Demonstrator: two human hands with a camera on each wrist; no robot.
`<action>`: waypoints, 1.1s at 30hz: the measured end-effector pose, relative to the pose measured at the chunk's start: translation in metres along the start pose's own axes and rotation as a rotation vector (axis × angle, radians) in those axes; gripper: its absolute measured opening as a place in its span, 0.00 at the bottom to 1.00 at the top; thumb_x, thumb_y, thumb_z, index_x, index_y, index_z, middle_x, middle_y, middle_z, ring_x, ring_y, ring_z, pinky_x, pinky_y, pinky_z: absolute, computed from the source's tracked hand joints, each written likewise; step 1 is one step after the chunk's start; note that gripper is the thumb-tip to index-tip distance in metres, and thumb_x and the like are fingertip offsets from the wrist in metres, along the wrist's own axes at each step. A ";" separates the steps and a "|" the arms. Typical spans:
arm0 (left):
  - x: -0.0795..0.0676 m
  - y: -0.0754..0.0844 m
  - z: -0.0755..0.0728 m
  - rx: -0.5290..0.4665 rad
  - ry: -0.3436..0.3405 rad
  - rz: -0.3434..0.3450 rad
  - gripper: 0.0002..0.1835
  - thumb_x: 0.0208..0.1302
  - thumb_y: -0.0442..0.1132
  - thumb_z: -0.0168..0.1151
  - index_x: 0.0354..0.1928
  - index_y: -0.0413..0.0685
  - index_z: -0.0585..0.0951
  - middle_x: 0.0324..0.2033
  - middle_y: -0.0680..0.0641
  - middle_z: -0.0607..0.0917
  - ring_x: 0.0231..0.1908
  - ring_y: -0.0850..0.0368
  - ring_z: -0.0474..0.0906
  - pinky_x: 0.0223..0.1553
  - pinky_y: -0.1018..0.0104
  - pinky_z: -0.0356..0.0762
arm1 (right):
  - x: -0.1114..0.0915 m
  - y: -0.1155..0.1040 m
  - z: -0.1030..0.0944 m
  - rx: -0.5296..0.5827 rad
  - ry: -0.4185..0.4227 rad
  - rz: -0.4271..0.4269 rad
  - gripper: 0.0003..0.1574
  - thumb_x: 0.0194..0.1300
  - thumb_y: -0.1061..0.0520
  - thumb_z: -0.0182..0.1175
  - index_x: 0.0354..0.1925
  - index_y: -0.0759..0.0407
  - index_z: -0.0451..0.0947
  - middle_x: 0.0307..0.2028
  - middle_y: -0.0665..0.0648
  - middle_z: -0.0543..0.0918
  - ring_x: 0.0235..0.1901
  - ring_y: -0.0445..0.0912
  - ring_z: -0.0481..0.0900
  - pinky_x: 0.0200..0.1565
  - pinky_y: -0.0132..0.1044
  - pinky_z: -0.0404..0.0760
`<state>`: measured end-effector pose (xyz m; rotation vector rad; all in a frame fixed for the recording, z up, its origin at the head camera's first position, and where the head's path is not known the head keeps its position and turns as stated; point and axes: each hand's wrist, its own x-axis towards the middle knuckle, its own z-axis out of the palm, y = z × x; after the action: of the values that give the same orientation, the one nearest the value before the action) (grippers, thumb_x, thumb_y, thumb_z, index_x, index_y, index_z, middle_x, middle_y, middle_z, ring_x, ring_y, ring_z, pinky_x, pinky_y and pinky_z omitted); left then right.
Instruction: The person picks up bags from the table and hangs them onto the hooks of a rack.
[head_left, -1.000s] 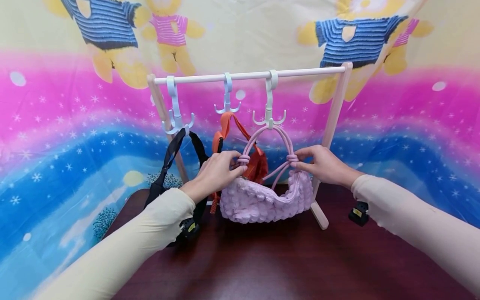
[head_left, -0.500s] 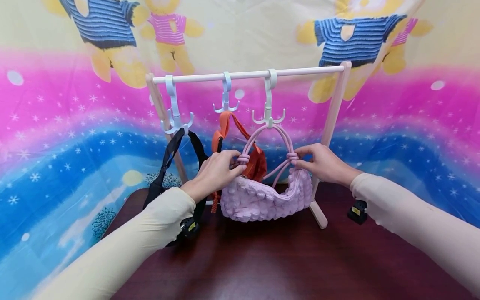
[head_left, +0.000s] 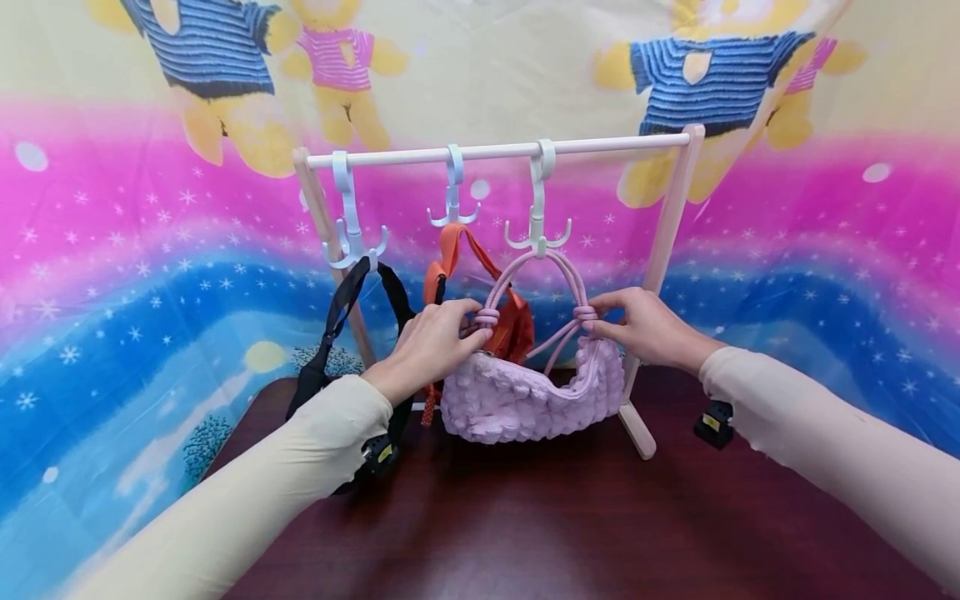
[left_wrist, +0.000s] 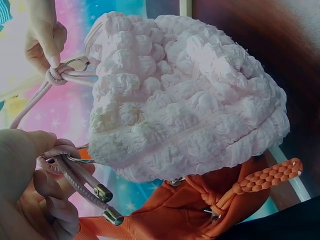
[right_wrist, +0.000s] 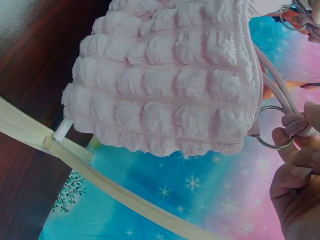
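Observation:
A puffy pale pink handbag (head_left: 517, 408) hangs by its looped cord handle (head_left: 517, 271) under the pale green hook (head_left: 538, 208). My left hand (head_left: 431, 337) pinches the knot on the left side of that handle. On the opposite side my right hand (head_left: 648, 325) pinches the other knot between thumb and fingers. In the left wrist view, two metal-tipped cord ends (left_wrist: 107, 205) dangle below my left thumb. A metal ring (right_wrist: 275, 132) joins handle to bag beside my right fingers in the right wrist view.
An orange bag (head_left: 513, 325) hangs behind the pink one, below a light blue hook (head_left: 453, 187). At left a black bag (head_left: 322, 367) hangs from another hook (head_left: 352, 225). The wooden rack (head_left: 675, 217) stands on a dark red table (head_left: 540, 525) before a printed cloth backdrop (head_left: 810, 208).
The pink handbag has risen very slightly since the first frame. Both hands keep their pinch on the handle knots.

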<state>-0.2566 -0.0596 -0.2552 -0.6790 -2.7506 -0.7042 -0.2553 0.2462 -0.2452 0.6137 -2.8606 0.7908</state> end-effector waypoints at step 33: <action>-0.005 0.002 -0.008 -0.038 0.022 -0.042 0.19 0.71 0.54 0.62 0.58 0.56 0.81 0.45 0.49 0.89 0.26 0.59 0.82 0.20 0.65 0.74 | -0.005 -0.001 -0.003 -0.026 0.034 0.029 0.26 0.73 0.50 0.61 0.64 0.60 0.78 0.54 0.64 0.84 0.17 0.47 0.76 0.25 0.39 0.80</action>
<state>-0.2507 -0.0640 -0.2492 -0.6187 -2.7452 -0.7702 -0.2505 0.2489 -0.2431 0.5507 -2.8504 0.7592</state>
